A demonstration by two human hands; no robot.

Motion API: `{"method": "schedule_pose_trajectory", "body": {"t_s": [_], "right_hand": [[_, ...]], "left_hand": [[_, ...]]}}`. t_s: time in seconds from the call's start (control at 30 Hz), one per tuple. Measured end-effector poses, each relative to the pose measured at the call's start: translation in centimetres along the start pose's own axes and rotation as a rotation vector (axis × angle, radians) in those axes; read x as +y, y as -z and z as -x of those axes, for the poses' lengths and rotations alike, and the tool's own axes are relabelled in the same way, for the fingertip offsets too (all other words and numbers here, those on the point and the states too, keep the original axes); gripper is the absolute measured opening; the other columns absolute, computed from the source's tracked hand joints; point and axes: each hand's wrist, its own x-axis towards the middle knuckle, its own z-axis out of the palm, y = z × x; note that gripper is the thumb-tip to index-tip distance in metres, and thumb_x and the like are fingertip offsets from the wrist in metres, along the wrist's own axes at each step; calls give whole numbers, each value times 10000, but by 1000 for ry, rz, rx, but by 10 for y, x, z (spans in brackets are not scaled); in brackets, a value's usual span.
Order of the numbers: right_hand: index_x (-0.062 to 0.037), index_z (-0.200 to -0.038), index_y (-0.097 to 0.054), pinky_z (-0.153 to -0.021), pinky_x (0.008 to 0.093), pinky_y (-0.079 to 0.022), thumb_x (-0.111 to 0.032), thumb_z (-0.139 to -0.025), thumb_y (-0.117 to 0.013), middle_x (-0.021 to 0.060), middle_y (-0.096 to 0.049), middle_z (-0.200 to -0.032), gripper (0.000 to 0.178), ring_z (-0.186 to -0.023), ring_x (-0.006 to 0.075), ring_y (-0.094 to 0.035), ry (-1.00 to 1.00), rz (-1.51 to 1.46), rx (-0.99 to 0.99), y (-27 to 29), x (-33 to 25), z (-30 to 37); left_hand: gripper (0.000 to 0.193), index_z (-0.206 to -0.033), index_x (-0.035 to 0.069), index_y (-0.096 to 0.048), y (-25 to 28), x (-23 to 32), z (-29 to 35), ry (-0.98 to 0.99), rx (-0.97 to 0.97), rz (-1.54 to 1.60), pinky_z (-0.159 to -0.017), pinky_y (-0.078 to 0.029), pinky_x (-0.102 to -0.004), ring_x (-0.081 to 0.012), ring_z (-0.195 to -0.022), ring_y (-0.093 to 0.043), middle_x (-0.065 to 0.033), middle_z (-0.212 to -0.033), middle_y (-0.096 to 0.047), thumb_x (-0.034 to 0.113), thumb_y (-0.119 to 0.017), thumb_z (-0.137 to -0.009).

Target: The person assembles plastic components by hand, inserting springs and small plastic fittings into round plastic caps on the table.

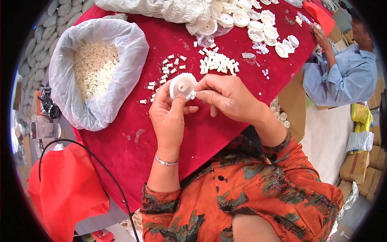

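My left hand is closed round a white round plastic disc with a raised hub in its middle, tilted toward me over the table. At the disc's right edge, my right hand pinches a small white plastic piece, mostly hidden by the fingertips. Just beyond the hands lies a pile of small white cylindrical parts. To its left, similar small parts with darker, metal-looking ends are scattered loosely, a few close by my left fingers.
A plastic-lined bag of small cream parts stands at the left. White round discs spill from a woven sack at the back of the red-covered table. Another person sits at the far right. A black cable curves at lower left.
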Motion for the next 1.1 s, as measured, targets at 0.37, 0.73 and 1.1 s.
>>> {"method": "schedule_pose_trajectory", "body": {"t_s": [0.37,0.73,1.1], "right_hand": [[1,-932,-608,-483,237,-451,-100,-933,-586,24,-603,-700,103,-537,76,-574,54,45,191,-15,4,4],[-5,-871,-558,-603,420,-496,-92,-878,-614,186,-616,-787,104,-696,358,-625,267,268,344,-31,16,0],[-24,-902,-585,-614,394,-511,-114,-881,-634,135,-632,-797,105,-713,320,-632,334,217,421,-36,20,-2]], "left_hand": [[341,-1261,-8,-529,-6,2,5,2,-22,-34,-700,-601,-272,-149,-957,-643,-101,-1129,-635,-14,-507,-920],[339,-1253,-16,-526,-5,-1,7,-40,-46,-74,-744,-605,-304,-154,-948,-647,-98,-1095,-643,-17,-514,-915],[268,-1158,-6,-585,-2,-7,4,-165,-72,-222,-707,-500,-199,-55,-832,-592,-17,-973,-652,-54,-543,-898]]}}
